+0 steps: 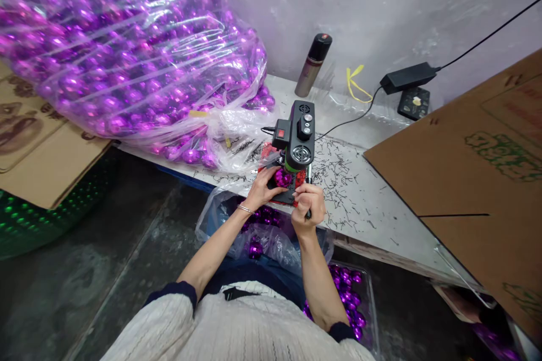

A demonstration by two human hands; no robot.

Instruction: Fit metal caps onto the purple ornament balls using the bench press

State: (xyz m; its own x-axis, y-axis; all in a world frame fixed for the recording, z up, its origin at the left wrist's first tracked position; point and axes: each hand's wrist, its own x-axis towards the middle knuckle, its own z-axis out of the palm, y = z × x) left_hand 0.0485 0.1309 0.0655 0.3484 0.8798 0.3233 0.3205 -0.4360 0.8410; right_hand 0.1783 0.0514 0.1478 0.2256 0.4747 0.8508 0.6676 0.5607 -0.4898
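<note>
Grey plastered wall behind a pale workbench [372,203] strewn with small dark wire scraps. At centre stands a black bench machine [298,135] with a red switch, its cable running back to a power adapter [409,77].

The left hand [262,189], fingers curled, holds a purple ball [283,177] on the red plate [301,176] under the machine's head. The right hand [309,208] is closed in a fist round the upright lever [309,172] at the machine's right side.

Hazard, as judged: the left fingertips sit just beside the head. If the glossy ball rolls on the plate, or the lever moves while the fingers are that close, they could be pinched, or the ball could slip or crack.

Containers:
- A large clear sack [127,51] on the bench at left is packed with purple balls, its mouth sagging toward the machine.
- A second clear bag [271,237] hangs below the bench edge, between the forearms, and holds a few balls.
- A clear tray [367,293] low at right holds more.
</note>
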